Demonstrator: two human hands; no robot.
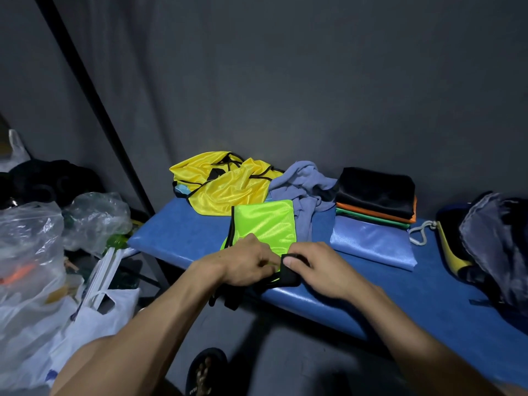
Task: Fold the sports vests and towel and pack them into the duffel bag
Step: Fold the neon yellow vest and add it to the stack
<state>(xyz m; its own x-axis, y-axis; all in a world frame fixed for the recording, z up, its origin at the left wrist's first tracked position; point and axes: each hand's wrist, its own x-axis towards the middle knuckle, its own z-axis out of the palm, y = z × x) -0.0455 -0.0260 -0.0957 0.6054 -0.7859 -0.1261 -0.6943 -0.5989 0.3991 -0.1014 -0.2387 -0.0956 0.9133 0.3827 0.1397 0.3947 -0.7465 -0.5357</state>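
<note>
Lying on the near-left part of the blue bench (177, 235) is the lime-green vest (265, 221), its black-trimmed lower end hanging over the front edge. The left hand (245, 264) is curling its fingers over that near end, and the right hand (317, 267) is pinching a black strap of the same vest under its thumb — both are gripping fabric. A crumpled yellow vest (225, 181) is sitting behind, touching a rumpled grey-blue towel (303, 187) beside it. To the right, a stack of folded vests (377, 204) — black on top, then orange, green and blue — is resting on the bench. The dark duffel bag (494, 238) is sitting at the far right end. Plastic bags (34, 241) are crowding the floor on the left.
</note>
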